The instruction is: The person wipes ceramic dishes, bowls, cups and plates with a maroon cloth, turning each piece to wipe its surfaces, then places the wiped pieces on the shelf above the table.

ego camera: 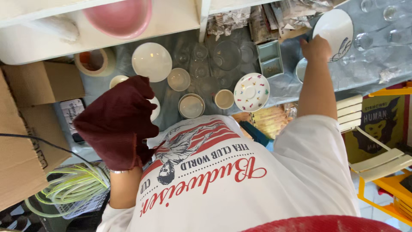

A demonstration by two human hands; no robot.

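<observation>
Progress looks early, judging by how things lie. Your right hand [316,48] is closed on the rim of the white bowl with a blue drawing [334,28], which is tipped up on edge near the far right end of the counter [365,73], among clear glasses. Your left hand [118,124] is raised over the near left part of the counter, buried under the dark red cloth [112,112]. The fingers are hidden, so I cannot tell how tightly they are closed. Cloth and bowl are well apart, with most of the counter between them, so bringing the two together is not yet done.

Nothing else is in hand. The large white plate [151,61] lies toward the far left, just beyond the cloth. A small pale bowl [178,79] and two small round cups [191,106] [223,99] sit near the middle and the near edge. The plate with coloured specks [251,92] is beside them. A pale green rectangular dish [270,59] sits between that plate and your right hand. Clear glassware [227,55] fills the far middle. Whether any of these pieces has been handled does not show; none looks different from the rest. By my reading, the bowl is the one piece under way and the others are left.
</observation>
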